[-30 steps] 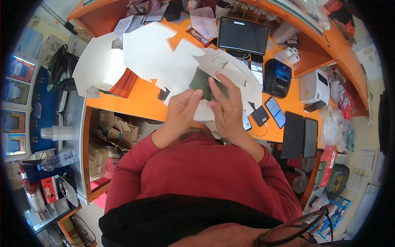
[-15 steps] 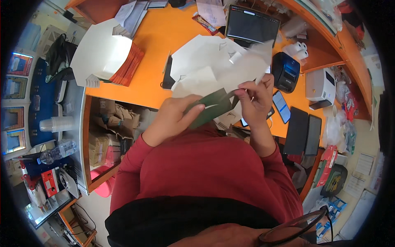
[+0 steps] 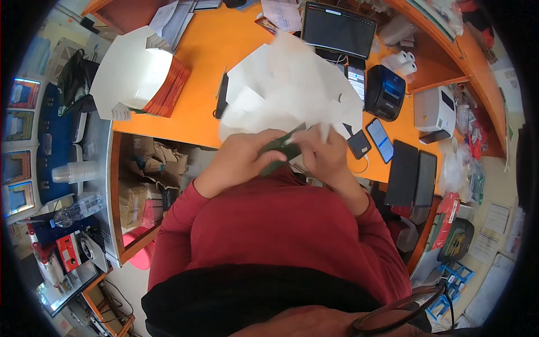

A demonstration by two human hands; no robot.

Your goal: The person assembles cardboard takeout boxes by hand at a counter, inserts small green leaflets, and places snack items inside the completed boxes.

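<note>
Low in front of my body, my left hand [image 3: 233,162] is closed on a dark green cardboard piece [image 3: 274,162], thumb on top and fingers behind. My right hand [image 3: 325,154] meets its right end, fingers bent and partly smeared by motion, closed on the cardboard's edge. Just beyond, a white cardboard sheet [image 3: 295,73] is blurred; whether it joins the green piece I cannot tell. Flat white cut-out cardboard blanks [image 3: 238,112] lie under it on the desk. To the left stands a nested stack of folded cartons [image 3: 168,90], white inside and red outside.
An orange desk [image 3: 213,50] holds a dark tablet screen [image 3: 338,32], a black receipt printer [image 3: 385,92], a lit phone [image 3: 380,140] and a black cabled device [image 3: 359,144]. A white box-shaped device [image 3: 435,112] stands at the right. Cardboard scraps [image 3: 160,157] fill the shelf below.
My right hand has come left and closer to my left hand. The white sheet has swung left and blurs more. The green piece shows less of its surface.
</note>
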